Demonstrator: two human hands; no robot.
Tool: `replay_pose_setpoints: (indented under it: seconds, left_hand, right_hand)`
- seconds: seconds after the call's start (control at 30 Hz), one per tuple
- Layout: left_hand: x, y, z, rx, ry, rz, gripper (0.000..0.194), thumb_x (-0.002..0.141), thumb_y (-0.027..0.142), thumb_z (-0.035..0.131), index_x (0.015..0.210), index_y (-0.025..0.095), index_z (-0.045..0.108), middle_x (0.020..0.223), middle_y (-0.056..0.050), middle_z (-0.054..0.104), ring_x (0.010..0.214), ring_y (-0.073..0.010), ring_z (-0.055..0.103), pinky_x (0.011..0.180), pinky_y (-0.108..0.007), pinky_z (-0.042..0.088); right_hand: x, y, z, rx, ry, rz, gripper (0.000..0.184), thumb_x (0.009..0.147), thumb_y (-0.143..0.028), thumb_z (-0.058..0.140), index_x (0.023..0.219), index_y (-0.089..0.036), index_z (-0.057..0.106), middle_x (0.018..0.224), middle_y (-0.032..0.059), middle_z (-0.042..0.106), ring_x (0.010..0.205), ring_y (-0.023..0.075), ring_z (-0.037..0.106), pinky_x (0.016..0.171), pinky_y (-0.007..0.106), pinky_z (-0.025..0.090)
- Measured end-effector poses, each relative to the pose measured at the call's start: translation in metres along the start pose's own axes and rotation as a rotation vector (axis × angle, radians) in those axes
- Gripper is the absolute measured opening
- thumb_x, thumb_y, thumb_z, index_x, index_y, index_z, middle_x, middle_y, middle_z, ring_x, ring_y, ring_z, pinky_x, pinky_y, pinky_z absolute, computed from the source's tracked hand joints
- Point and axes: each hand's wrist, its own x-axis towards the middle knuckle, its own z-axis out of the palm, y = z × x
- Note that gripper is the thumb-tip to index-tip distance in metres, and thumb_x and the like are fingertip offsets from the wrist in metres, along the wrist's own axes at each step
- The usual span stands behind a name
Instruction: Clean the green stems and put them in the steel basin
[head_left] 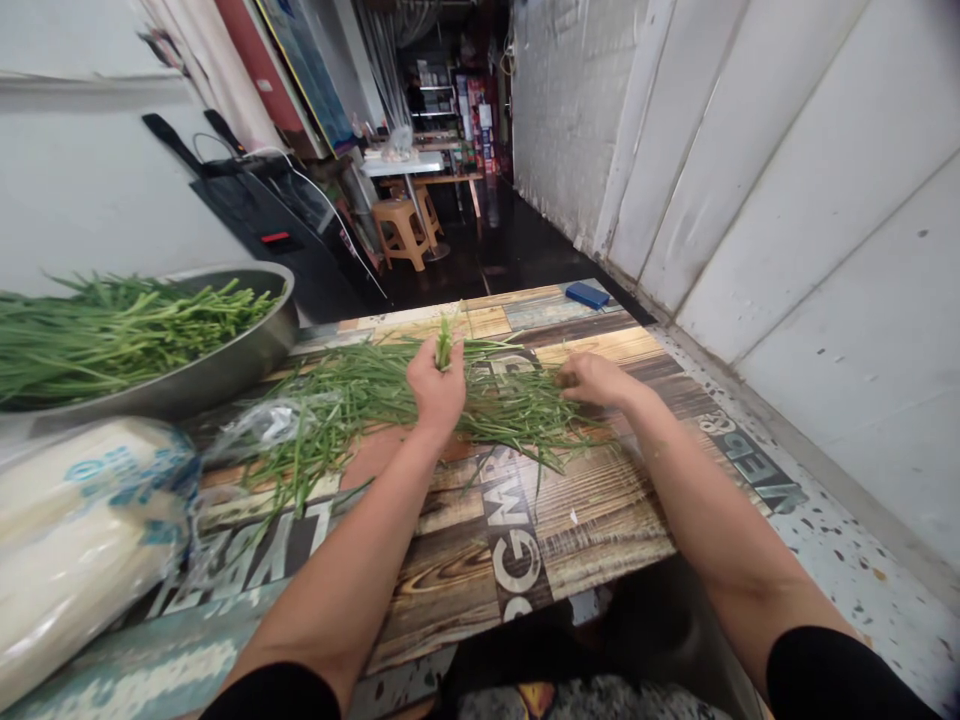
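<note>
My left hand (436,385) is closed in a fist around a small bunch of green stems (447,340), their cut ends sticking up above the fingers. My right hand (592,380) rests on the loose pile of green stems (360,395) spread across the table, its fingers curled and pinching among the strands at the pile's right end. The table (480,530) is low and covered with a wood-plank print with large letters.
A large metal basin (225,365) heaped with more green stems stands at the left. A white plastic-wrapped bag (82,530) lies at the near left, crumpled clear plastic (262,420) beside it. A blue object (587,294) lies at the far edge. White wall on the right; stools beyond.
</note>
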Motion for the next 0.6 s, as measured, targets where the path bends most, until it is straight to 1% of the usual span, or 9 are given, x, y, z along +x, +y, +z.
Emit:
replay_pose_setpoints:
  seconds: [0.03, 0.1, 0.2, 0.27, 0.37, 0.43, 0.5, 0.57, 0.6]
  left_hand:
    - [0.0, 0.0, 0.0, 0.0, 0.004, -0.001, 0.022, 0.084, 0.033, 0.057, 0.078, 0.014, 0.065, 0.062, 0.002, 0.054, 0.06, -0.0107, 0.052, 0.064, -0.023, 0.042]
    - [0.0, -0.001, 0.0, 0.001, 0.009, 0.002, 0.023, 0.084, 0.034, 0.057, 0.077, 0.013, 0.065, 0.062, 0.002, 0.055, 0.061, -0.0108, 0.052, 0.064, -0.023, 0.042]
    - [0.0, -0.002, 0.001, -0.002, -0.019, 0.007, 0.024, 0.085, 0.036, 0.056, 0.081, 0.014, 0.067, 0.063, 0.002, 0.056, 0.061, -0.0108, 0.052, 0.063, -0.023, 0.042]
    - [-0.001, -0.003, 0.001, -0.001, -0.044, 0.0, 0.025, 0.085, 0.037, 0.056, 0.083, 0.014, 0.068, 0.063, 0.002, 0.056, 0.06, -0.0109, 0.052, 0.061, -0.023, 0.041]
    - [-0.001, -0.002, 0.001, 0.002, -0.06, -0.013, 0.026, 0.085, 0.037, 0.056, 0.083, 0.014, 0.068, 0.06, 0.002, 0.053, 0.058, -0.0105, 0.051, 0.06, -0.022, 0.04]
    - [-0.001, -0.001, 0.001, -0.005, -0.059, -0.013, 0.026, 0.085, 0.037, 0.055, 0.084, 0.014, 0.068, 0.06, 0.002, 0.053, 0.057, -0.0105, 0.051, 0.06, -0.022, 0.041]
    - [-0.001, 0.0, 0.001, -0.013, -0.056, -0.011, 0.027, 0.086, 0.037, 0.055, 0.086, 0.014, 0.068, 0.061, 0.002, 0.055, 0.059, -0.0108, 0.052, 0.062, -0.023, 0.042]
    - [-0.001, 0.001, 0.001, -0.01, -0.053, -0.011, 0.027, 0.085, 0.037, 0.055, 0.087, 0.014, 0.068, 0.062, 0.002, 0.055, 0.06, -0.0109, 0.053, 0.063, -0.023, 0.043]
    - [-0.002, 0.001, 0.001, -0.005, -0.053, -0.013, 0.026, 0.085, 0.037, 0.055, 0.086, 0.014, 0.068, 0.062, 0.002, 0.055, 0.06, -0.0108, 0.052, 0.063, -0.023, 0.042]
  right_hand:
    - [0.0, 0.001, 0.0, -0.004, 0.0, 0.0, 0.015, 0.071, -0.018, 0.067, 0.084, -0.017, 0.074, 0.083, 0.0054, 0.069, 0.076, 0.0167, 0.059, 0.066, 0.023, 0.038]
    - [-0.002, 0.002, -0.003, 0.049, 0.033, -0.007, 0.011, 0.075, -0.019, 0.063, 0.078, -0.016, 0.073, 0.077, 0.0045, 0.068, 0.072, 0.0152, 0.057, 0.064, 0.023, 0.037]
    - [-0.005, 0.003, -0.01, 0.218, 0.131, -0.032, 0.021, 0.083, -0.028, 0.056, 0.079, -0.016, 0.072, 0.072, 0.0016, 0.066, 0.067, 0.0132, 0.055, 0.063, 0.023, 0.036]
    - [-0.006, 0.003, -0.012, 0.264, 0.184, 0.011, 0.023, 0.085, -0.029, 0.054, 0.082, -0.016, 0.073, 0.07, 0.0009, 0.066, 0.065, 0.013, 0.055, 0.063, 0.023, 0.036]
    - [-0.005, 0.004, -0.008, 0.165, 0.209, 0.133, 0.02, 0.083, -0.027, 0.057, 0.088, -0.017, 0.073, 0.076, 0.0033, 0.067, 0.071, 0.0154, 0.057, 0.066, 0.024, 0.037]
    - [-0.003, 0.004, -0.004, 0.096, 0.25, 0.164, 0.022, 0.081, -0.027, 0.062, 0.097, -0.017, 0.072, 0.088, 0.0062, 0.067, 0.079, 0.0171, 0.059, 0.071, 0.025, 0.039]
    - [-0.001, 0.002, -0.001, 0.096, 0.358, 0.133, 0.024, 0.08, -0.026, 0.063, 0.101, -0.016, 0.071, 0.098, 0.0084, 0.065, 0.086, 0.0178, 0.058, 0.077, 0.026, 0.04]
    - [0.001, -0.004, 0.002, 0.15, 0.432, 0.027, 0.018, 0.083, -0.025, 0.061, 0.095, -0.017, 0.072, 0.095, 0.0074, 0.065, 0.086, 0.0172, 0.057, 0.08, 0.026, 0.041]
    - [0.002, -0.009, 0.004, 0.177, 0.427, -0.045, 0.016, 0.085, -0.025, 0.06, 0.09, -0.017, 0.073, 0.09, 0.0064, 0.065, 0.085, 0.017, 0.057, 0.08, 0.027, 0.04]
